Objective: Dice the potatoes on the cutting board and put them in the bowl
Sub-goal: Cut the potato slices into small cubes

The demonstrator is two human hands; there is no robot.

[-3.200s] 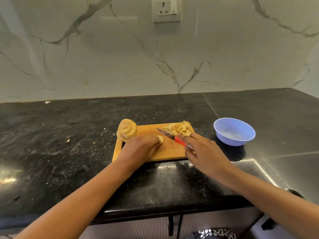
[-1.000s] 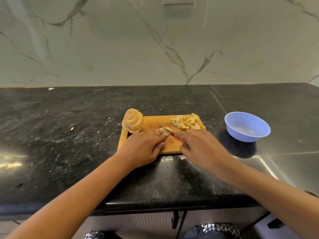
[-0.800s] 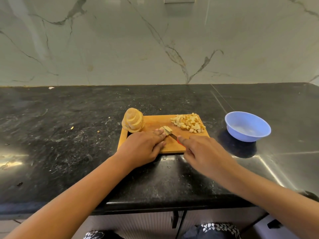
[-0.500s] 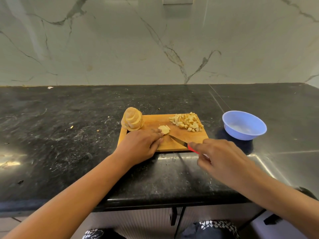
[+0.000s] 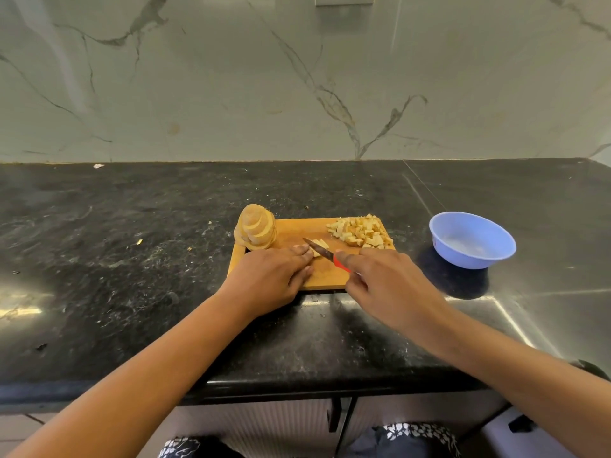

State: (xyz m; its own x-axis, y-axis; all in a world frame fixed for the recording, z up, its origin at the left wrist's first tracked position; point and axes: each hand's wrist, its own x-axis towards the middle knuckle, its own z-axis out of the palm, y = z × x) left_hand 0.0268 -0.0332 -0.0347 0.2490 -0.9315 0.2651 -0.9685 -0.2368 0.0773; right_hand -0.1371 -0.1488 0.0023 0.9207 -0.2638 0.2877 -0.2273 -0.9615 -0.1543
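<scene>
A wooden cutting board (image 5: 297, 228) lies on the black counter. A stack of potato slices (image 5: 255, 231) stands at its far left corner, and a heap of diced potato (image 5: 360, 232) lies at its far right. My left hand (image 5: 271, 279) holds down a small potato slice (image 5: 320, 245) with its fingertips. My right hand (image 5: 383, 285) grips the red handle of a knife (image 5: 322, 251), and the blade lies across that slice. A blue bowl (image 5: 472, 239) sits to the right of the board; it looks to hold no potato.
The black stone counter (image 5: 132, 259) carries a few small scraps left of the board. A marble wall (image 5: 297, 77) rises behind. The counter's front edge runs below my forearms, with cabinet doors under it.
My right hand moved back in from the near right and set the knife blade across the slice again. My left hand stayed on the slice.
</scene>
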